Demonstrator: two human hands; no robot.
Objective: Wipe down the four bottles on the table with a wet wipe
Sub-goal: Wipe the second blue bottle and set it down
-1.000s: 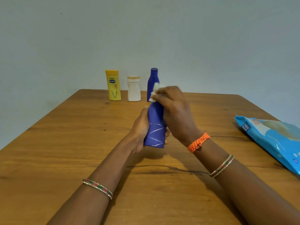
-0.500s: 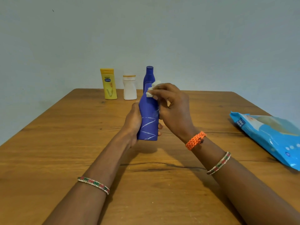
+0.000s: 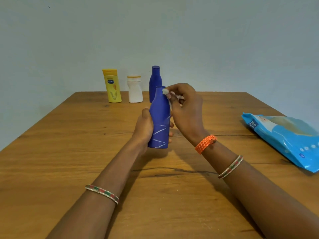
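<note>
Wooden table (image 3: 72, 152), brown, with dark grain cracks, filling the lower part of the view; pale grey-blue wall behind it. At the right edge, lying flat, blue wipes pack (image 3: 284, 138), partly cut off by the frame.

Held upright above the middle of the table, blue bottle with white zigzag lines (image 3: 159, 121), its base lifted clear of the wood. Left hand (image 3: 144, 126) wrapped around the lower body of this bottle from the left side, fingertips showing on the right side. Right hand (image 3: 186, 109) closed, pinching a small white wet wipe (image 3: 165, 91) and pressing it on the neck of the held bottle, near the top.

At the far edge, standing in a row, well apart from the hands: yellow bottle (image 3: 112, 87) on the left, white bottle with orange ring at the cap (image 3: 135, 90) in the middle, second blue bottle (image 3: 155, 80) on the right, partly hidden behind the held one.

On the right wrist, orange woven band (image 3: 205, 144); further up the same forearm, thin beaded bangle (image 3: 230, 167). On the left forearm, similar bangle (image 3: 101, 193).
</note>
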